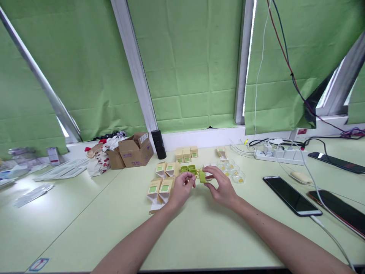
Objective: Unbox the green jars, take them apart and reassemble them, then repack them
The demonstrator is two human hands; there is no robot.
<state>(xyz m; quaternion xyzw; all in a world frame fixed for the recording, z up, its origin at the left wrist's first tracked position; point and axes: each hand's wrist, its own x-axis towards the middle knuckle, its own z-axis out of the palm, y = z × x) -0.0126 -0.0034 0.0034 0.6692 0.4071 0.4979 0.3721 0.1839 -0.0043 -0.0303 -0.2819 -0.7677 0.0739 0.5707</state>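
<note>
Between the thumb and fingers of my right hand (pixel 222 187) is a small green square case (pixel 202 176), held up above the table. My left hand (pixel 183 186) is close on its left, fingers pinched together; whatever they hold, if anything, is too small to make out. Behind my hands lie several small green trays (pixel 188 168). Clear round plastic cups (pixel 238 176) with yellow bits in them are grouped to the right. Beside my left hand stand several open cardboard boxes (pixel 153 189) with green square windows, their flaps up.
Small closed boxes (pixel 186 154) stand at the back, with one open box (pixel 221 153) farther right. A black bottle (pixel 158 144) and a brown carton (pixel 136 150) are against the wall. On the right lie phones (pixel 292 195), cables and a power strip (pixel 281 156).
</note>
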